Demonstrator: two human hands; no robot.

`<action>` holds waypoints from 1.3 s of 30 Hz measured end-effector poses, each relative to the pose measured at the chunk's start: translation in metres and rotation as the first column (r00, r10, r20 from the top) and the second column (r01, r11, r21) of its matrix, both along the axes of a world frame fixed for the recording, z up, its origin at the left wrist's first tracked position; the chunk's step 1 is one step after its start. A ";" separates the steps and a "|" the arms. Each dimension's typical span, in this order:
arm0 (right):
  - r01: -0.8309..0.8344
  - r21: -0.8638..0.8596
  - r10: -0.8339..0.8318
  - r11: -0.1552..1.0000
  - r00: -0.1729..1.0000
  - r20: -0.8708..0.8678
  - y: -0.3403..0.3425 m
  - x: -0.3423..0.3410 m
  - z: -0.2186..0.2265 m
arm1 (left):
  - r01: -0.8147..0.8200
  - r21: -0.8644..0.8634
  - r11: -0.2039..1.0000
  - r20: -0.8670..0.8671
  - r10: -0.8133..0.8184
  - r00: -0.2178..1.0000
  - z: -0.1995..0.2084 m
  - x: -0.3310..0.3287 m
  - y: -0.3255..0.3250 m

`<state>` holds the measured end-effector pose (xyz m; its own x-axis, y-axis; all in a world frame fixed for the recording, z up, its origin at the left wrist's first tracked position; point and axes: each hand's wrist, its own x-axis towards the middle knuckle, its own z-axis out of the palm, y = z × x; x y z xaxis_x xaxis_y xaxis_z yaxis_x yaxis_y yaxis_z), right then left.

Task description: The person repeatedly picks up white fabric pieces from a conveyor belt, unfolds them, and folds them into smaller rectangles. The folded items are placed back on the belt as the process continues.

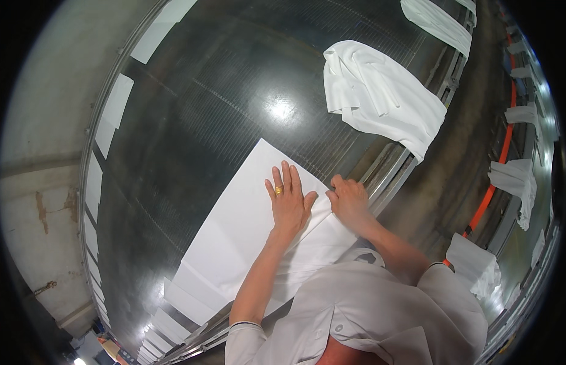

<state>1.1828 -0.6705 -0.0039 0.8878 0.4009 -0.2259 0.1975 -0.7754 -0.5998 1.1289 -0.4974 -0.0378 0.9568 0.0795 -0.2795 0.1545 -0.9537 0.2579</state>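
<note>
A white cloth [225,228] lies flat over the near edge of a long dark table, its far corner pointing away from me. My left hand [287,201] rests on it palm down, fingers stretched out, with a yellow ring on one finger. Just to the right, my right hand [351,204] has its fingers curled at the cloth's right edge and pinches it there. Creases run through the cloth below both hands, toward my body. Part of the near side is hidden by my left forearm and my shirt.
Beyond my right hand, a crumpled white cloth [383,97] hangs over the metal rail [389,182] of the dark table [192,140]. Another loose cloth [438,24] lies farther off. Flat white pieces [116,106] line the left edge. An orange strip [482,204] runs along the right.
</note>
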 end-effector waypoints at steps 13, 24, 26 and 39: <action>-0.047 0.032 0.046 0.998 0.998 0.035 -0.006 -0.007 0.000 | -0.061 0.060 0.996 0.148 0.052 0.988 -0.011 0.053 0.066; -0.123 -0.009 0.122 0.992 0.992 -0.036 -0.014 -0.003 0.002 | -0.095 -0.002 0.995 0.119 0.095 0.988 0.000 0.019 0.028; -0.125 -0.010 0.125 0.992 0.991 -0.047 -0.013 -0.002 0.000 | -0.088 0.005 0.996 0.134 0.086 0.987 0.001 0.017 0.014; -0.391 0.004 0.381 0.920 0.899 0.214 0.017 0.004 0.007 | -0.202 -0.163 0.966 0.146 0.226 0.963 0.029 -0.075 -0.019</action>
